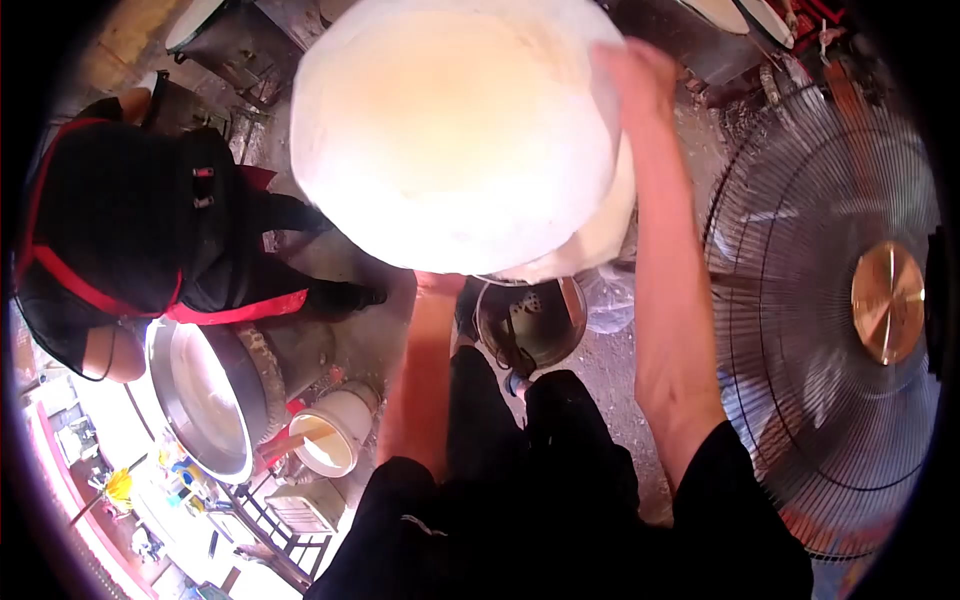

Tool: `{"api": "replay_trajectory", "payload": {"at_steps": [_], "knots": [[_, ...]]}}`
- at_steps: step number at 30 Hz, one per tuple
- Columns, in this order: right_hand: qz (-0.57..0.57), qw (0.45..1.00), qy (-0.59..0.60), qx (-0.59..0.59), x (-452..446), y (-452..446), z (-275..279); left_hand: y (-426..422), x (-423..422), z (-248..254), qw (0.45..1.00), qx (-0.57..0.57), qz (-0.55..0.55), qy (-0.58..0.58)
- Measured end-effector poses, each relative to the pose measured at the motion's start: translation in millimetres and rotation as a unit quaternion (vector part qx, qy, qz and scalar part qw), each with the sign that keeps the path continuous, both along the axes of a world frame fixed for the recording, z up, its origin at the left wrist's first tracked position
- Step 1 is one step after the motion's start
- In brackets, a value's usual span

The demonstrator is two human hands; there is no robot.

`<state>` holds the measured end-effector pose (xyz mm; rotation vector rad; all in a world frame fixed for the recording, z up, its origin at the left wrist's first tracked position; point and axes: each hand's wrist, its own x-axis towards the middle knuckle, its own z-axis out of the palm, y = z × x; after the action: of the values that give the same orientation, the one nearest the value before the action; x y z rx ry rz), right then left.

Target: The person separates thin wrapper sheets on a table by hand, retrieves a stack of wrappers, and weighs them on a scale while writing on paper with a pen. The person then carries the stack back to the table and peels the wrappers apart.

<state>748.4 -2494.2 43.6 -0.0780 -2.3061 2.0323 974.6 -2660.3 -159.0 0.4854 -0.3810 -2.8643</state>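
Observation:
A large round white sheet (455, 140), thin and pale like a flatbread or dough sheet, fills the upper middle of the view. Below its lower right edge shows a second cream-coloured layer (590, 240). My right hand (638, 78) grips the sheet's upper right rim, its fingers blurred against the bright surface. Under the lower rim only the wrist and a bit of my left hand (438, 282) can be seen; the fingers are hidden beneath the sheet.
A big fan (888, 300) stands close on the right. On the left is a person in black with red straps (110, 220). A wide metal pan (205, 400), a white bucket (335, 435) and a dark round basin (530, 325) sit lower down. Drum-like vessels (235, 45) stand behind.

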Motion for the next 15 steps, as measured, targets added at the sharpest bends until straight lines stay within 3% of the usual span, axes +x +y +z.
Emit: {"api": "replay_trajectory", "payload": {"at_steps": [2, 3, 5, 6, 8, 10, 13, 15], "knots": [[-0.076, 0.995, -0.067, -0.011, 17, 36, -71, 9, 9, 5, 0.999, -0.046, 0.013, 0.008], [-0.100, 0.988, -0.117, -0.006, 44, 46, -77, 5, 9, -4, 1.000, -0.003, 0.019, 0.006], [-0.100, 0.983, -0.141, 0.062, 67, 71, -119, 12, 11, -16, 0.979, -0.182, 0.061, -0.067], [-0.110, 0.976, -0.170, 0.084, 79, 78, -135, 21, 17, 20, 0.988, -0.035, 0.037, -0.148], [-0.119, 0.967, -0.201, 0.103, 101, 85, -142, 30, 25, 8, 0.985, -0.008, 0.060, -0.163], [-0.181, 0.960, -0.131, 0.168, 126, 88, -142, 34, 37, -4, 0.981, 0.007, 0.086, -0.173], [-0.263, 0.957, -0.031, 0.120, 121, 98, -194, 36, 36, 0, 0.981, 0.006, 0.088, -0.175], [-0.243, 0.965, -0.049, 0.088, 142, 118, -188, 35, 37, -2, 0.981, 0.007, 0.079, -0.176]]}}
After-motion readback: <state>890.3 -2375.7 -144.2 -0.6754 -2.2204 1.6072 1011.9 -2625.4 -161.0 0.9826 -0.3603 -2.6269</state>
